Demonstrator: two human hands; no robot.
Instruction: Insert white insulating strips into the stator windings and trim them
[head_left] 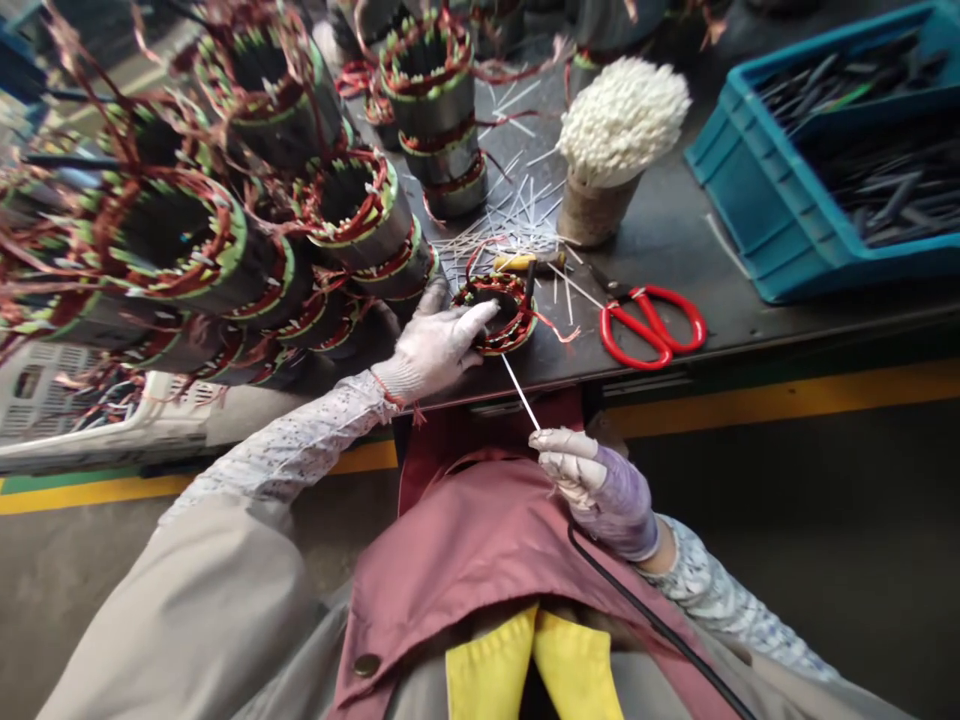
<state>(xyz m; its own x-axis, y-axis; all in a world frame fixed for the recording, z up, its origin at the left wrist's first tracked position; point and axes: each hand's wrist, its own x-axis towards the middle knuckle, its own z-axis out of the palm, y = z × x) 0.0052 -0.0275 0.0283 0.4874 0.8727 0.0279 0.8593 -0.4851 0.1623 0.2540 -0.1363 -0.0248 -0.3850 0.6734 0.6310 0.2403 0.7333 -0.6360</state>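
Observation:
My left hand [439,345], in a white glove, grips the near left side of a small motor stator [516,335], with a finger over its rim. Red-brown windings and loose leads ring the stator, which lies near the table's front edge. My right hand [592,485], gloved in white and purple, pinches the end of a white cable tie [519,392]. The tie runs straight from the fingertips up to the stator's near side; its other end is hidden there. Behind the stator lies a yellow-handled tool [525,263]. Red-handled scissors [652,325] rest to the right.
Stacked stators [360,215] crowd the left and back of the table. A can [596,205] holds a thick bundle of white ties [622,115]. Loose white strips [517,215] are scattered behind the stator. A blue bin [780,220] with dark pieces stands at right.

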